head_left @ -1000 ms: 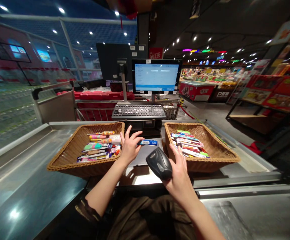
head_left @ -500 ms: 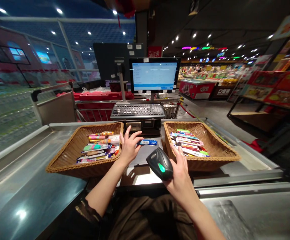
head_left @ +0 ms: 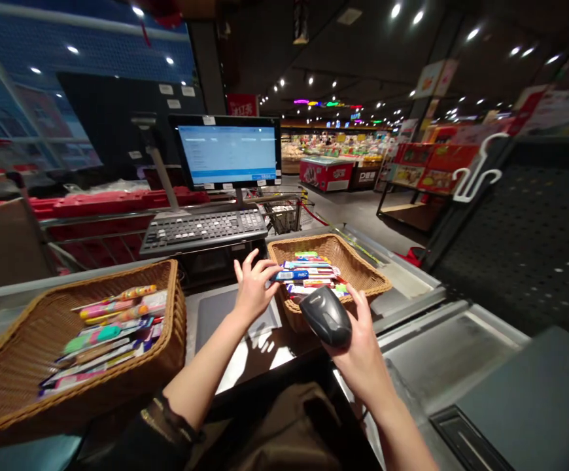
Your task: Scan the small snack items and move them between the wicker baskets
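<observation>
My left hand (head_left: 255, 288) pinches one end of a slim blue package (head_left: 295, 275) with a white barcode label. The package is over the near left side of the right wicker basket (head_left: 358, 261), above the slim packaged items inside. Wrapped around a black handheld barcode scanner (head_left: 326, 316) is my right hand (head_left: 360, 353), just in front of that basket. The scanner's front covers part of the basket rim. Farther left, another wicker basket (head_left: 12, 340) holds several slim colourful packages (head_left: 103, 327).
A monitor (head_left: 228, 154) and a black keyboard (head_left: 203, 229) stand behind the counter (head_left: 412, 360). A grey pad (head_left: 216, 314) lies between the baskets. Shopping carts (head_left: 284, 212) are beyond, and a white hook (head_left: 478, 173) hangs on the dark panel at right.
My view has turned right. My left hand has carried the blue package from between the baskets to over the right basket. The scanner's green light no longer shows.
</observation>
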{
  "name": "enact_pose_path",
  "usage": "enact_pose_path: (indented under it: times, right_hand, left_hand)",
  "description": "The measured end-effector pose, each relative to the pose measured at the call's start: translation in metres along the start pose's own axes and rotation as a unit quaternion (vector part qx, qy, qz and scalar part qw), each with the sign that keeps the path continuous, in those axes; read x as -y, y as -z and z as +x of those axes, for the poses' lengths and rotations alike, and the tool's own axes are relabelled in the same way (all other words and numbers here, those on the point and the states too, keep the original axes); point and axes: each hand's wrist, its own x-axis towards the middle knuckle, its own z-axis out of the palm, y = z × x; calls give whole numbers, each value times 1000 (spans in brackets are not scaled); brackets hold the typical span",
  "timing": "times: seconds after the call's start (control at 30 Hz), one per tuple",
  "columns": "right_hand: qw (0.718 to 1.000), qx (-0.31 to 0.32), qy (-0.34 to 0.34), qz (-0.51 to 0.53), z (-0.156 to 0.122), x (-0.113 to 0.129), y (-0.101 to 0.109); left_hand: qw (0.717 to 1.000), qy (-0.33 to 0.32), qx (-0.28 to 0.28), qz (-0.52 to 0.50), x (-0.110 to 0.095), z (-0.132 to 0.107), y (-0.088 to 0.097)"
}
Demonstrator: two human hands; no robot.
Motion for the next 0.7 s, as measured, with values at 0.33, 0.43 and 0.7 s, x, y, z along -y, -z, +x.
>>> enact_pose_path:
  times: [0.33,0.43,0.7]
  right_hand:
    - [991,-116,-61,-3,-6,-51,31]
    - [989,-136,-61,2,-5,-50,34]
    - [988,-128,-87,10,-3,-51,32]
  left_hand:
    - [989,-103,104,3,-32,46,-80]
    - [984,-118,135,20,-31,49,-84]
    - [962,-148,224,46,-27,50,-90]
